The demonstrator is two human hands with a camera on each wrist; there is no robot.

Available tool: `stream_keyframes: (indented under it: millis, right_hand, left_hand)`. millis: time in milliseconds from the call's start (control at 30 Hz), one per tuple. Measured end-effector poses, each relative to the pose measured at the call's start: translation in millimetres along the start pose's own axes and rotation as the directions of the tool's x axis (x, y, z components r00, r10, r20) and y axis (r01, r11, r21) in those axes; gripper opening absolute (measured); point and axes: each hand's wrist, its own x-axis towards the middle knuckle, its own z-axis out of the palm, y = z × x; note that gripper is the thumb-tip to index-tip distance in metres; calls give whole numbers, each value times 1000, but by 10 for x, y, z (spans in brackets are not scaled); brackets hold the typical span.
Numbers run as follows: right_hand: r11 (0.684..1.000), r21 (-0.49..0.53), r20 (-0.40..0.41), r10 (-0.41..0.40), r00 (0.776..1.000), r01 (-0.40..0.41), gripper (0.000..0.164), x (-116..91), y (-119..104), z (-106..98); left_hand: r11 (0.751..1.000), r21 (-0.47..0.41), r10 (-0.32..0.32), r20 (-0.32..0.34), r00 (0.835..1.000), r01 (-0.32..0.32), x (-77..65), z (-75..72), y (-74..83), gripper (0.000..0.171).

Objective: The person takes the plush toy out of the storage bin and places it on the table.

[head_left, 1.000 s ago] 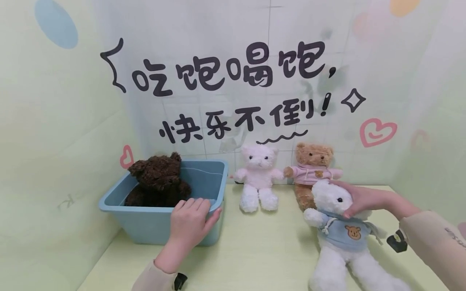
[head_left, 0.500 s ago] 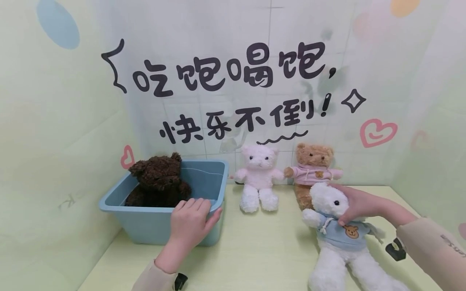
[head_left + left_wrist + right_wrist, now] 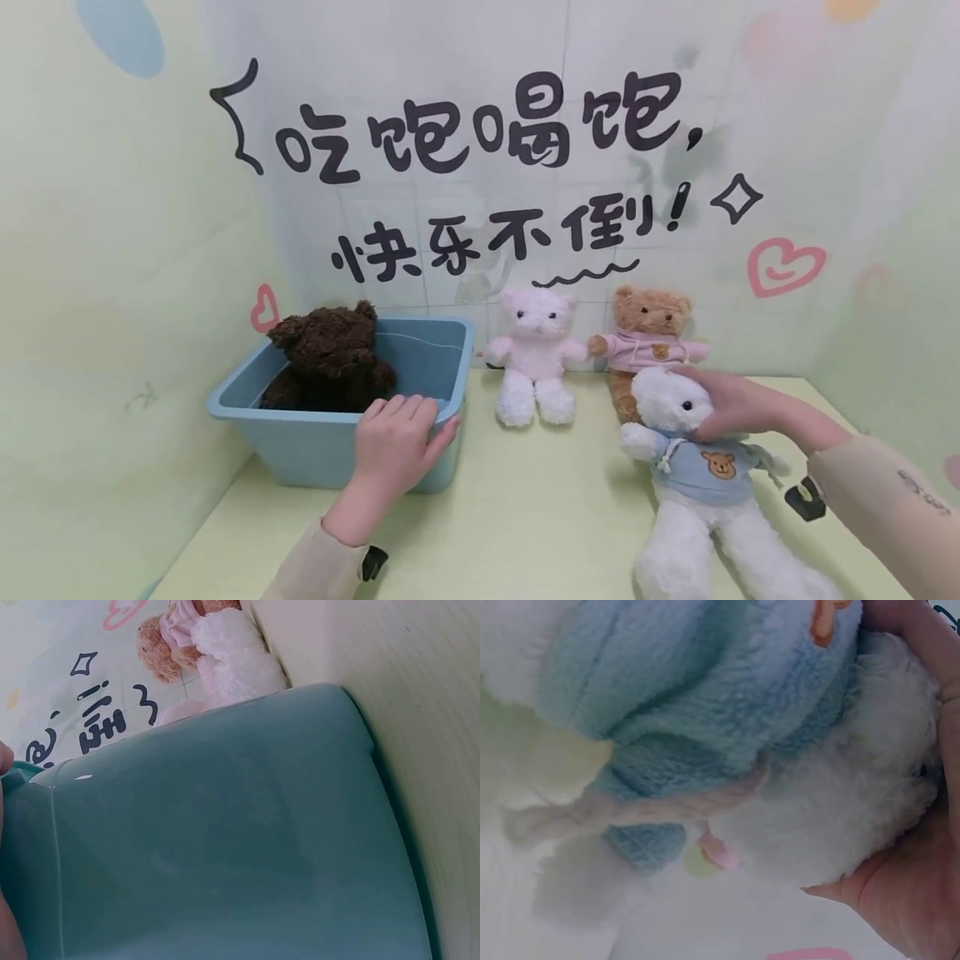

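My left hand grips the front rim of a blue plastic bin, fingers curled over the edge. Inside that bin sits a dark brown teddy bear, its head above the rim. On the right, my right hand holds a white teddy bear in a light blue hoodie by the head, thumb across its face. In the right wrist view, the palm wraps the bear's white fur. Only a sliver of the left hand shows in the left wrist view, beside the bin wall.
A pale pink-white bear sits against the back wall. To its right is a light brown bear in a pink hoodie, partly behind the white bear. The pale table carries everything; a printed backdrop stands behind.
The white bear's head has shifted slightly left with my right hand. The head view has tilted down a little, and the left hand stays on the bin rim.
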Motion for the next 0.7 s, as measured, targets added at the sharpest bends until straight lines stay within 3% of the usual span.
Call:
stream_keyframes:
  millis: [133, 333, 700]
  right_hand:
    - [1000, -10, 10, 6, 1000, -6, 85, 35, -58, -99]
    - [991, -136, -89, -29, 996, 16, 92, 121, -163, -368]
    - [984, -167, -202, -100, 974, 67, 87, 539, -624, -1006]
  left_hand:
    - [1000, -2, 3, -8, 1000, -3, -3, 1, -4, 36]
    - [1000, -7, 10, -2, 1000, -10, 27, 14, -19, 36]
    - [1000, -3, -4, 13, 1000, 4, 12, -6, -11, 36]
